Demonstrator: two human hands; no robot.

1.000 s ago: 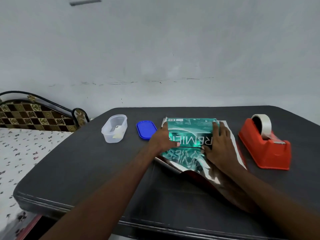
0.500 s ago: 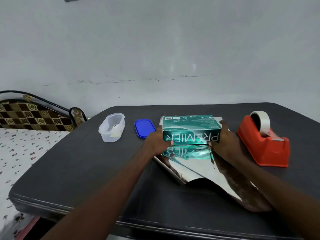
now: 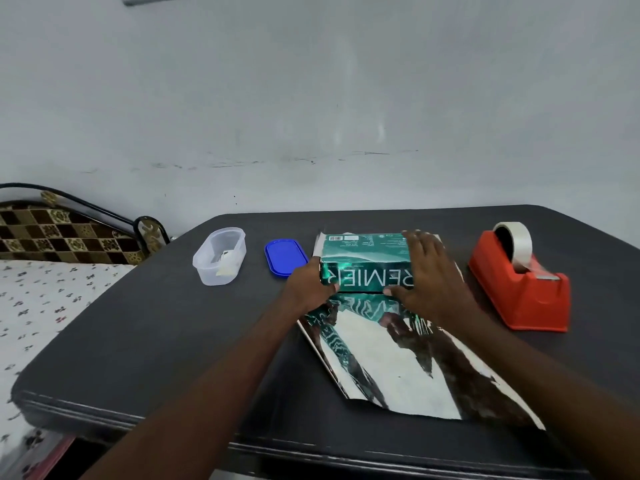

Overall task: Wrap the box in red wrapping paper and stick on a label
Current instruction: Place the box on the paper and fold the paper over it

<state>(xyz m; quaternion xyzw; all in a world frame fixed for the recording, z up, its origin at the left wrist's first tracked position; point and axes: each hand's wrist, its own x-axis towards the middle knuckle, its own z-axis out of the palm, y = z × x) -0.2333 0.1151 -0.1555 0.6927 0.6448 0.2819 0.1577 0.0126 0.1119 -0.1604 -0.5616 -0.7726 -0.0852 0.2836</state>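
1. Head view, hands. The box (image 3: 363, 261) is held between both hands on the far end of the wrapping paper (image 3: 391, 368). The left hand (image 3: 310, 287) is cupped against the box's left end, thumb on the near face. The right hand (image 3: 427, 271) lies spread over the right part of the top, thumb pressed to the near face.

2. Head view, change. A second ago the box lay tilted, with both palms flat on it; half a second ago it was gripped at its two ends. Now it sits square on its base, and the right hand has been shifted from the end onto the top. Judged: the box has been turned and seated, so the sheet can be drawn up next. No face is covered yet.

3. Head view, paper. Only the silver, mirror-like side of the sheet is shown; it runs from under the box back beneath the forearms to the near worktop (image 3: 173, 341) edge. The red side is presumably underneath.

4. Head view, surroundings. A red tape dispenser (image 3: 519, 285) stands just right of the right hand, apart from the sheet. A blue lid (image 3: 284, 255) lies just beyond the left hand, and a clear plastic tub (image 3: 220, 256) further left; small pieces inside it cannot be identified, possibly the label.

5. Obstruction. Both forearms lie over the free sheet; judged, they must be lifted before folding.
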